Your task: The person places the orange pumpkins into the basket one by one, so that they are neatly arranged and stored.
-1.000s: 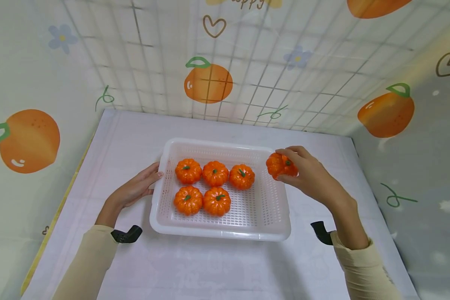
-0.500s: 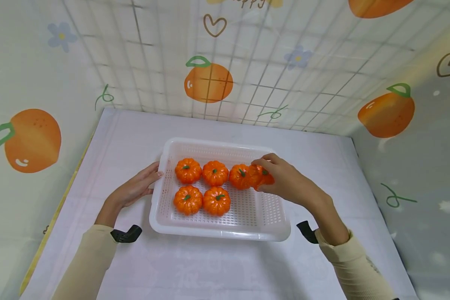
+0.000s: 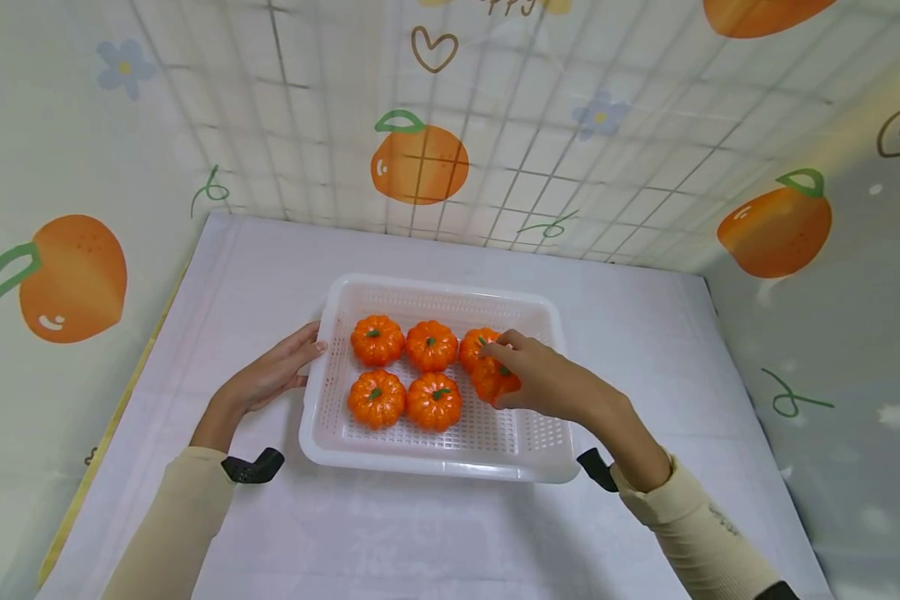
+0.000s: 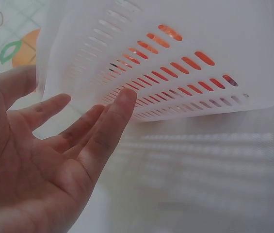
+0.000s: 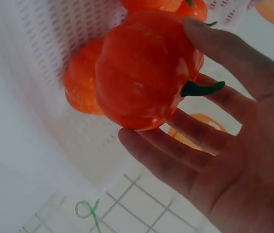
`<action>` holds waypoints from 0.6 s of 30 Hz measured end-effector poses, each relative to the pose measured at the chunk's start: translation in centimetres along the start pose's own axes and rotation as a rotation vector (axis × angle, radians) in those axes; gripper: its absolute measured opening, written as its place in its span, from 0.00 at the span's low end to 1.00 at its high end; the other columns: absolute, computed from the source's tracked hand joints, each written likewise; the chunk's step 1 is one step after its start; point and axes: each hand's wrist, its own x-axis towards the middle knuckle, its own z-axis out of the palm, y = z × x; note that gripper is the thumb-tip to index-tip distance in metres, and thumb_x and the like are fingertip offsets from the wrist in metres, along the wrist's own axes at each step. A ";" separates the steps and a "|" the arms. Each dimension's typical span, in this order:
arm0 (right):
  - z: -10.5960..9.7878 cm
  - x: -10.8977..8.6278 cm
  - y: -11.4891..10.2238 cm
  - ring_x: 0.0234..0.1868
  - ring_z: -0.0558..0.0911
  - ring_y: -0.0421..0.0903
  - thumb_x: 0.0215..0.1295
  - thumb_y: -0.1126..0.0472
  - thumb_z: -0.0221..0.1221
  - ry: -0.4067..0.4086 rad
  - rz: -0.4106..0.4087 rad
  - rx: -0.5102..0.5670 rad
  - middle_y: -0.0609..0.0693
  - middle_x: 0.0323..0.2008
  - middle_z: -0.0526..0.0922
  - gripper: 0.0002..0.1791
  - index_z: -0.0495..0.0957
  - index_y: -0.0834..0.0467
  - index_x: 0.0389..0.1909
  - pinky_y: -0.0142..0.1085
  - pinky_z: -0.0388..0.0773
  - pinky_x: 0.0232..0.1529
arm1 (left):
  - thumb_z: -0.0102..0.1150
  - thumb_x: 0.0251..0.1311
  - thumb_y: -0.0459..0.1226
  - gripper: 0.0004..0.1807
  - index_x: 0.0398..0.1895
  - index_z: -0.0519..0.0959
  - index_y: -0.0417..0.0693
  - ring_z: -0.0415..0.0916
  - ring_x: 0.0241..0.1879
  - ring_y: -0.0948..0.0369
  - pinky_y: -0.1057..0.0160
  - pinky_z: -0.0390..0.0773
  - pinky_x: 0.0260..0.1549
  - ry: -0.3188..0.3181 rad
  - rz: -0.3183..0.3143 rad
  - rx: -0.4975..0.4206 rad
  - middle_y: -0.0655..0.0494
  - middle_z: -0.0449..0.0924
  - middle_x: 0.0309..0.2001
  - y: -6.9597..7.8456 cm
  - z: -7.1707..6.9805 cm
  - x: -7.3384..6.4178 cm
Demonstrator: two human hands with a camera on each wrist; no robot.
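My left hand (image 3: 273,367) holds the left rim of a white plastic basket (image 3: 435,467), thumb at the rim and the other fingers along the slotted outer wall (image 4: 253,48). Small glossy orange pumpkins with green stems sit inside in two rows, such as this back-left pumpkin (image 3: 377,340) and this front pumpkin (image 3: 434,402). Thumb and fingertips of my right hand (image 3: 543,379) grip another pumpkin (image 5: 137,73) by its sides, stem toward the palm. In the head view it hangs over the basket's right half and partly covers the back-right pumpkin (image 3: 474,343).
The basket stands on a table with a white cloth (image 3: 420,542). Behind it rises a white curtain (image 3: 307,125) printed with oranges, in front of a wire grid. A grey-white side sheet (image 3: 855,350) borders the table on the right.
My right hand has carried its pumpkin left and slightly toward me, from the basket's right rim to beside the front-row pumpkins. The left hand and basket have stayed in place.
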 end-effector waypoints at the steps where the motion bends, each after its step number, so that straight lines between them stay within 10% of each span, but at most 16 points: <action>1: 0.1 0.1 -0.1 0.51 0.76 0.51 0.58 0.60 0.72 -0.006 0.000 -0.004 0.56 0.58 0.72 0.34 0.73 0.55 0.66 0.43 0.81 0.50 | 0.45 0.78 0.45 0.33 0.80 0.47 0.56 0.61 0.69 0.42 0.44 0.77 0.55 0.002 -0.001 0.003 0.49 0.49 0.77 0.0 0.0 0.0; 18: 1.9 1.2 -0.1 0.37 0.73 0.49 0.51 0.63 0.72 -0.137 0.035 -0.176 0.48 0.43 0.71 0.27 0.78 0.49 0.53 0.34 0.75 0.30 | 0.45 0.77 0.46 0.34 0.80 0.47 0.54 0.60 0.70 0.42 0.43 0.75 0.56 0.009 0.000 0.015 0.47 0.48 0.78 0.0 -0.1 0.0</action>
